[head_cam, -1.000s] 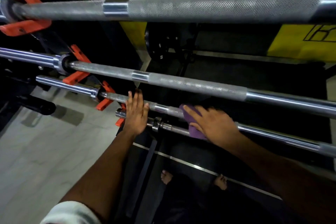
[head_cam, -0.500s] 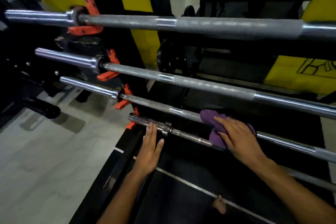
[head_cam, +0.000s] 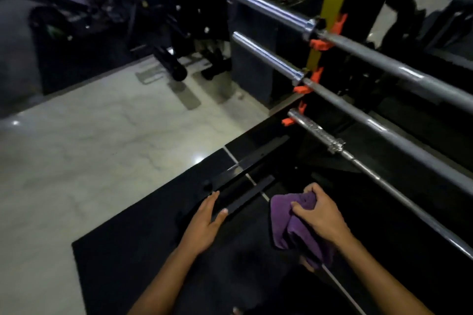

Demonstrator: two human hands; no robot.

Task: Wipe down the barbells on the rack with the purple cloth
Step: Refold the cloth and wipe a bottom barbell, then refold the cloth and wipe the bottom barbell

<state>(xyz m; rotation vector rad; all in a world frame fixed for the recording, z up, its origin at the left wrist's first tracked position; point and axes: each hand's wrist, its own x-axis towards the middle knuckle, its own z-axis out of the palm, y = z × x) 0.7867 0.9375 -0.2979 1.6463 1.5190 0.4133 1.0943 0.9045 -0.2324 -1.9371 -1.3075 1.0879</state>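
Right hand [head_cam: 321, 216] pinches the bunched purple cloth [head_cam: 291, 227], now off the barbells [head_cam: 378, 130], which run up and right of the grip. Left hand [head_cam: 204, 222], fingers straight and spread, has dropped clear of the lowest bar. No readable writing.

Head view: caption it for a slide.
Right hand grips bunched purple cloth off the steel barbells; open left hand hovers over the black mat.
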